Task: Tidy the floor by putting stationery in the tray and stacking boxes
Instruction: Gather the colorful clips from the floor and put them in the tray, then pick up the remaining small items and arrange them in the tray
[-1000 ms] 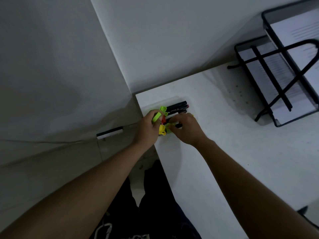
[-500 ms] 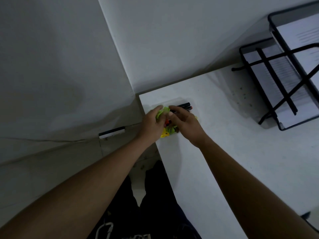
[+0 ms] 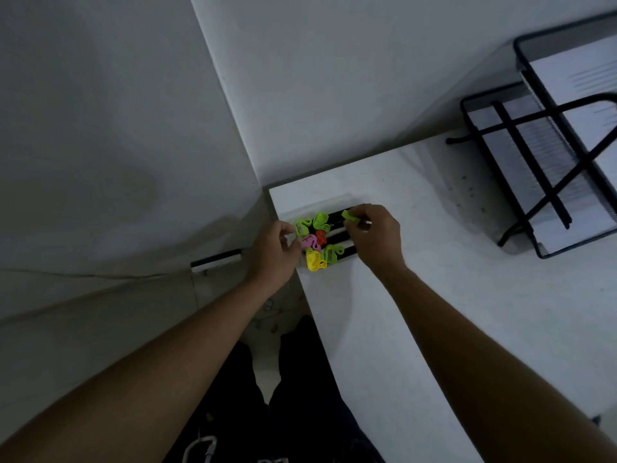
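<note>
While the right hand (image 3: 377, 235) pinches a green piece (image 3: 349, 216) just above the tray (image 3: 347, 199) at the table (image 3: 434, 295) corner, the left hand (image 3: 272, 252) curls at the tray's left edge, its grip unclear. Markers (image 3: 335, 218) run left to right below, so the right hand is likely the one to set the piece down.

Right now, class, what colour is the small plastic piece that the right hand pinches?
The small plastic piece in the right hand is lime green; the head view shows it.
</note>
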Tool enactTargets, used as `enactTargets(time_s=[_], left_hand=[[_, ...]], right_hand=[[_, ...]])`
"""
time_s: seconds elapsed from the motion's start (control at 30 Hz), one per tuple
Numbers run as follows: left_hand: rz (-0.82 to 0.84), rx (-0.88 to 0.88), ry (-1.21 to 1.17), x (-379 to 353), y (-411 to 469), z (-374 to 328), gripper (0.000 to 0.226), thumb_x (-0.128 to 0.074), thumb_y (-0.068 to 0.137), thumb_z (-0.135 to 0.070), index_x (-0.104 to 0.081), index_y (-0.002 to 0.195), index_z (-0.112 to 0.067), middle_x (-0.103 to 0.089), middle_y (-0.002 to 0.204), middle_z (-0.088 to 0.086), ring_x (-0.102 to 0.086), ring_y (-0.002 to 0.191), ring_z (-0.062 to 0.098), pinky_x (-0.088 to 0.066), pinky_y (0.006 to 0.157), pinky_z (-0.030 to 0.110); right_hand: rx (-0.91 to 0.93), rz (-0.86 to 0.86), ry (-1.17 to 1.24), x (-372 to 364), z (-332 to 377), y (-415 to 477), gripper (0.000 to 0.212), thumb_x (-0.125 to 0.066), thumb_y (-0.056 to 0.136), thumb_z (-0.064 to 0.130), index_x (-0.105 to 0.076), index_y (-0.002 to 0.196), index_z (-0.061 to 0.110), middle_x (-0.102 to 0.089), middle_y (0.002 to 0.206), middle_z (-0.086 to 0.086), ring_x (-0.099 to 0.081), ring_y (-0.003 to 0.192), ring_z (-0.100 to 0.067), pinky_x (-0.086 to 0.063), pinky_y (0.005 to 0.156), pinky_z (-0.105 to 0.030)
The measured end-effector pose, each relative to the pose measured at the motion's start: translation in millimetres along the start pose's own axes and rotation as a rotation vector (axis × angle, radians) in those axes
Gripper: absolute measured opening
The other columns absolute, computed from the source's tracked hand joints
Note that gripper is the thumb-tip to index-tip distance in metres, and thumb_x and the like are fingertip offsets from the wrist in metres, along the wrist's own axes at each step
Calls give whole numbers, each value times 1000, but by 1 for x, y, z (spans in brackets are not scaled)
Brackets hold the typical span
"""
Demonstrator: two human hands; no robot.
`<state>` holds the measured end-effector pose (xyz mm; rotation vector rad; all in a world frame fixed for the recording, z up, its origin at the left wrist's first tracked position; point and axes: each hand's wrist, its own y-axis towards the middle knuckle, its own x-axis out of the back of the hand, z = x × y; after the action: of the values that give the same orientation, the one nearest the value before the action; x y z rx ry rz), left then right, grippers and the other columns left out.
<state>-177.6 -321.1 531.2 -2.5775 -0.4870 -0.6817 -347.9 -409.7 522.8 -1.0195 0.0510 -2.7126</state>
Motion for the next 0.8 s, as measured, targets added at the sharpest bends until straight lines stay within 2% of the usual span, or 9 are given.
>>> enactTargets(time_s=[0.07, 0.13, 0.2, 0.37, 0.43, 0.53, 0.57, 0.7, 0.8], left_hand=[[33, 20, 0, 1, -1, 4, 19, -62, 87, -12, -58, 104, -8, -58, 100, 3, -57, 89, 17, -42, 74, 23], [65, 30, -20, 3, -2, 6, 18, -61, 87, -12, -58, 105, -10, -59, 102, 0, -57, 89, 13, -40, 70, 17], [87, 29, -29, 5, -3, 7, 18, -60, 88, -13, -57, 106, -12, -59, 102, -2, -57, 91, 11, -40, 72, 17], [111, 7, -29, 16, -5, 9, 14, -59, 89, -14, -56, 102, -16, -60, 103, -1, -56, 92, 12, -40, 74, 19], [126, -11, -30, 22, -8, 12, 12, -59, 89, -15, -56, 100, -17, -61, 102, -1, -57, 92, 12, -40, 78, 21], [129, -37, -16, 38, -17, 23, 14, -60, 89, -18, -59, 102, -13, -62, 99, -3, -57, 91, 10, -42, 81, 20], [129, -50, -3, 45, -21, 28, 14, -61, 89, -18, -60, 102, -12, -63, 99, -3, -57, 91, 9, -42, 82, 20], [181, -77, 30, 77, -36, 65, 17, -61, 88, -16, -61, 103, -8, -66, 100, 3, -58, 89, 10, -40, 79, 14], [251, -61, 46, 104, -46, 103, 17, -60, 89, -16, -60, 103, -7, -66, 103, 6, -59, 91, 13, -40, 78, 13]], right_hand=[[67, 50, -92, -8, 1, -2, 19, -69, 84, 10, -69, 102, 6, -61, 106, -9, -57, 83, -13, -38, 70, -2], [114, 93, -121, -13, 3, -5, 21, -67, 86, 11, -69, 106, 4, -63, 108, -12, -61, 87, -19, -44, 76, -14], [103, 36, -72, -11, 7, -9, 20, -62, 88, 9, -68, 107, 5, -67, 105, -12, -64, 91, -22, -47, 80, -21], [44, -111, 7, 4, 12, -23, 19, -57, 91, 7, -69, 105, 11, -70, 101, -2, -62, 90, -11, -51, 78, -23], [14, -113, 9, 4, 15, -33, 18, -56, 92, 8, -69, 104, 12, -70, 100, -1, -63, 89, -10, -50, 75, -20], [7, -106, 34, -11, 28, -59, 16, -56, 92, 9, -68, 101, 11, -70, 93, -2, -62, 80, -9, -44, 67, -5], [29, -107, 40, -19, 36, -68, 14, -57, 91, 9, -68, 99, 11, -70, 91, -1, -61, 76, -8, -42, 65, -4], [93, -150, 38, -61, 65, -108, 11, -57, 89, 11, -67, 93, 15, -67, 85, 4, -56, 67, -6, -38, 62, -4], [39, -175, 36, -99, 76, -134, 11, -57, 87, 14, -66, 93, 19, -68, 82, 2, -57, 62, -7, -44, 61, -13]])
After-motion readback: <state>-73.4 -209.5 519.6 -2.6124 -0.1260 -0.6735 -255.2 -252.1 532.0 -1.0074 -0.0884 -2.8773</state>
